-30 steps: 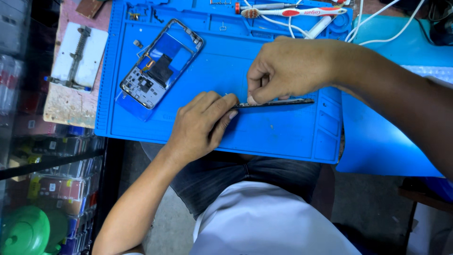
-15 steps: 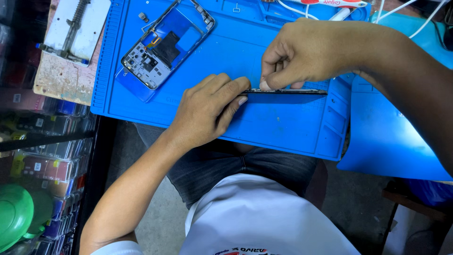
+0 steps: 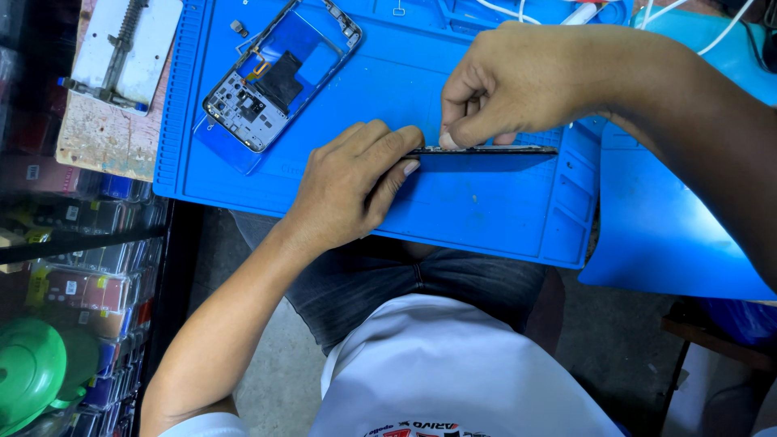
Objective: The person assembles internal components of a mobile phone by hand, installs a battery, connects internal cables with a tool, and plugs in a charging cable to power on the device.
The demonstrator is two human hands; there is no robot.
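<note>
A thin dark screen panel (image 3: 494,151) stands on its edge above the blue silicone work mat (image 3: 486,210). My left hand (image 3: 356,182) holds the panel's left end between thumb and fingers. My right hand (image 3: 526,85) pinches its top edge near the middle with thumb and forefinger. An opened phone frame (image 3: 279,73), its circuit board and dark inner parts exposed, lies on the mat to the upper left, apart from both hands.
A white clamp fixture (image 3: 125,48) rests on a worn wooden board (image 3: 101,137) left of the mat. White cables (image 3: 712,24) run along the top right. Stacked small boxes (image 3: 89,275) and a green round object (image 3: 32,372) sit at lower left. My lap lies below the mat.
The view has shifted, so mat and phone frame sit higher and further left. Both hands have stayed on the panel, the right hand still pinching along its top edge.
</note>
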